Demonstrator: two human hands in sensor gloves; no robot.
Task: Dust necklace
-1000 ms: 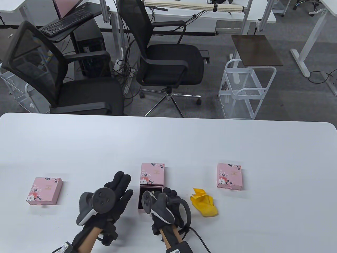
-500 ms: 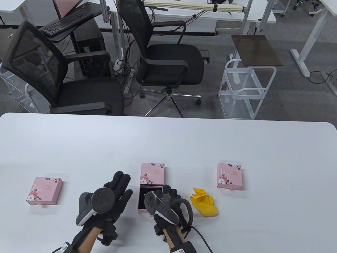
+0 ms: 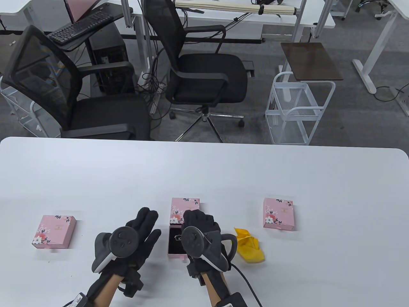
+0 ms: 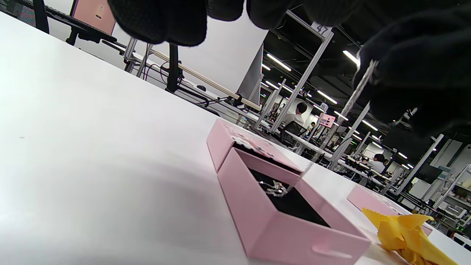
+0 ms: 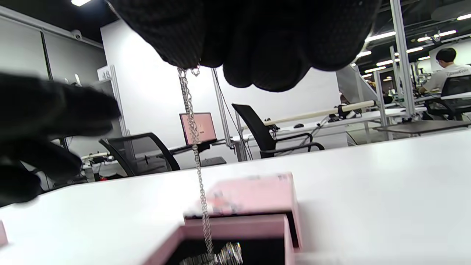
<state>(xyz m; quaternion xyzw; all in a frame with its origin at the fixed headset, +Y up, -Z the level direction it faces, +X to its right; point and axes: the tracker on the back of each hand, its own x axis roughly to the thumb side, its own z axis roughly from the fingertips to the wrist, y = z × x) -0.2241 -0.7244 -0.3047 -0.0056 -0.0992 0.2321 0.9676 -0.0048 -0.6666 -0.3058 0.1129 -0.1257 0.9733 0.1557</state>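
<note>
Right hand (image 3: 200, 224) has risen toward the frame centre since the earlier frames — necklace (image 5: 193, 143) chain now drawn taut.
Right fingertips (image 5: 191, 40) pinch the chain's upper end; its pendant end remains inside the open box (image 3: 177, 242), lower centre. Left hand (image 3: 140, 235) hovers left of the box, fingers extended, holding nothing. Yellow cloth (image 3: 249, 247) lies right of the box.
</note>
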